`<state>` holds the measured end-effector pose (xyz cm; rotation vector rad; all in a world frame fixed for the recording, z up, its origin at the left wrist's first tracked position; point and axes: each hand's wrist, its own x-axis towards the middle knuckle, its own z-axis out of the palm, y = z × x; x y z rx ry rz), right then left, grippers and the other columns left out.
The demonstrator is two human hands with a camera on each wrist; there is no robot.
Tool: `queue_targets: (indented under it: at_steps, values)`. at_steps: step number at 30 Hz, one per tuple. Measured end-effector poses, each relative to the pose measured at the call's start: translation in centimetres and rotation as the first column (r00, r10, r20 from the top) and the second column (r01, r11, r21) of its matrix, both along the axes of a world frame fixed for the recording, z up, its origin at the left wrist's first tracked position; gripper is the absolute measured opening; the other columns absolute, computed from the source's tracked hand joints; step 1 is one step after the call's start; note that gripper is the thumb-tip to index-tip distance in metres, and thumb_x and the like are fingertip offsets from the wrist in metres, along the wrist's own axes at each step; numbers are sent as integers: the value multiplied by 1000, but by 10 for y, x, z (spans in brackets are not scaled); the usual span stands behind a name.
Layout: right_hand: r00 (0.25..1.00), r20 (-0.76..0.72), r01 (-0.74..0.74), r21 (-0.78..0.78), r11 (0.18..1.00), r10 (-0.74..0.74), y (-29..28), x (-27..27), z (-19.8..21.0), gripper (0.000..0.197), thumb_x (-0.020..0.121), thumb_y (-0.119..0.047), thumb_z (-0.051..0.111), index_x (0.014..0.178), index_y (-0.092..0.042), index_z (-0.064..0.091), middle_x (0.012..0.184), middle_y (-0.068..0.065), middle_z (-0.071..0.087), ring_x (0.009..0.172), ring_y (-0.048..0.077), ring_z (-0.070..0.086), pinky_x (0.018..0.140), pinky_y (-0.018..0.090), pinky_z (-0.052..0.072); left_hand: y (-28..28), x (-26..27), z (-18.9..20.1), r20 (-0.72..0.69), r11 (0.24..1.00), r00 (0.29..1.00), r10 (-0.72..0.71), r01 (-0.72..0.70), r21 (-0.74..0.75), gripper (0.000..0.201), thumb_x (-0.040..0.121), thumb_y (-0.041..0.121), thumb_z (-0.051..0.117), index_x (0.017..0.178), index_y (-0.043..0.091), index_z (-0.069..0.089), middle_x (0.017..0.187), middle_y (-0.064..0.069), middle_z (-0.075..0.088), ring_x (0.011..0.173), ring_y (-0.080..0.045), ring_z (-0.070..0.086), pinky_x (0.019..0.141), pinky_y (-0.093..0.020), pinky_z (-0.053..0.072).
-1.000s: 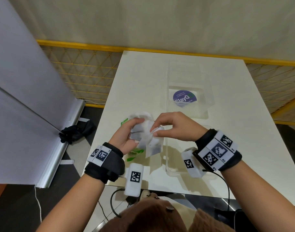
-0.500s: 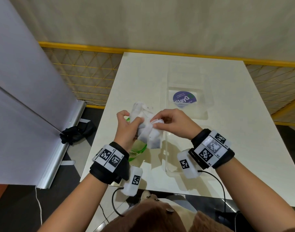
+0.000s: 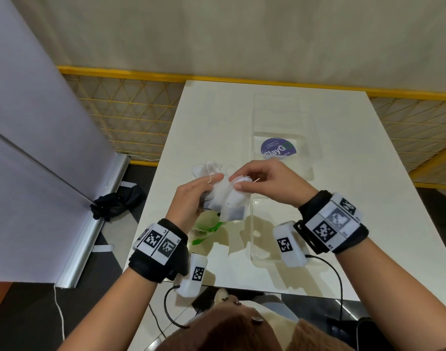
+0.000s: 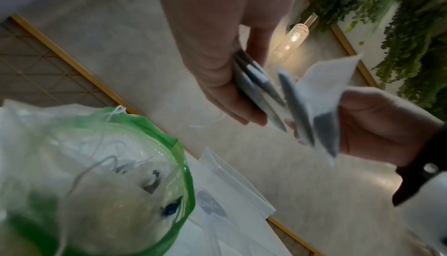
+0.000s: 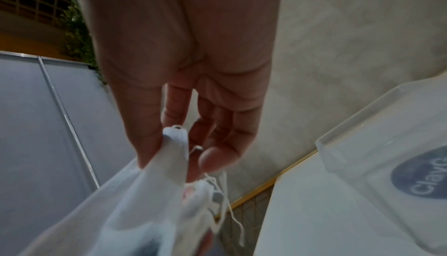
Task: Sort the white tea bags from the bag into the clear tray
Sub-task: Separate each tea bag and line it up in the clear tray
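Note:
Both hands hold a bundle of white tea bags [image 3: 229,202] just above the table, at its front left. My left hand [image 3: 211,184] grips several bags [image 4: 256,88] between thumb and fingers. My right hand [image 3: 238,182] pinches the top corner of one tea bag [image 5: 175,143], and loose strings dangle from it. The green-rimmed plastic bag [image 3: 206,225] lies on the table under the hands, with more tea bags inside [image 4: 96,174]. The clear tray [image 3: 257,239] lies just right of the hands, and its near section holds nothing that I can see.
A clear tray section with a purple round sticker [image 3: 278,148] lies farther back on the white table [image 3: 368,198]. A grey partition panel [image 3: 39,148] stands left of the table, with a black cloth [image 3: 115,205] at its foot. Yellow mesh railing [image 3: 130,115] runs behind.
Both hands kept hold of the tea bags and shifted the bundle slightly right, toward the tray. The left wrist turned and the right fingers moved to the top of one bag.

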<state>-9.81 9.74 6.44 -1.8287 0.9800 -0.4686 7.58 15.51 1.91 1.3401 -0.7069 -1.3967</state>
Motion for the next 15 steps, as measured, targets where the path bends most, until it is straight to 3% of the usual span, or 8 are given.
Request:
queue_targets:
  at_steps: [2,4,6,8,10,15]
  values:
    - [998,38,-51,27,998,49,0,-2,10,15,83,-11,68,91,-24,70,91,-10,70,86,11,63,83,25,49,2,0,-1,-62,995,994,-95,95,-6,51,77,44,60,108,4,67,94,-15,68,86,-24,63,69,-28,50]
    - [996,55,-77,36,996,75,0,-2,15,15,84,-10,66,92,-23,69,95,-6,70,90,13,64,84,26,50,2,-2,-2,-21,976,977,-214,213,-33,77,63,64,68,111,3,65,89,-11,68,80,-20,65,67,-27,51]
    - [998,18,-62,-36,997,62,1,-1,16,14,86,-10,65,96,-18,70,99,0,70,88,19,63,78,23,49,4,-6,-4,67,964,963,-261,264,-42,59,64,51,77,98,4,68,83,-9,70,75,-20,66,63,-28,53]
    - [999,-54,-16,-197,980,6,2,1,14,15,86,-11,63,99,-15,70,99,4,69,84,16,61,71,10,43,4,-11,-1,148,972,964,-223,231,-42,31,75,34,69,84,5,68,74,-5,70,66,-17,66,55,-25,54]
    - [993,-117,-14,-345,938,-28,3,1,13,15,86,-14,63,99,-14,70,95,4,68,80,13,57,66,5,38,5,-14,-1,190,975,962,-195,212,-71,22,86,23,60,84,2,67,75,-8,66,66,-16,64,55,-25,54]
    - [966,-258,-104,-474,874,-25,6,3,14,14,86,-15,61,98,-9,66,84,4,61,74,14,50,60,15,33,7,-23,3,251,956,941,-225,263,-128,9,82,8,66,82,17,67,66,10,68,65,-5,63,59,-22,54]
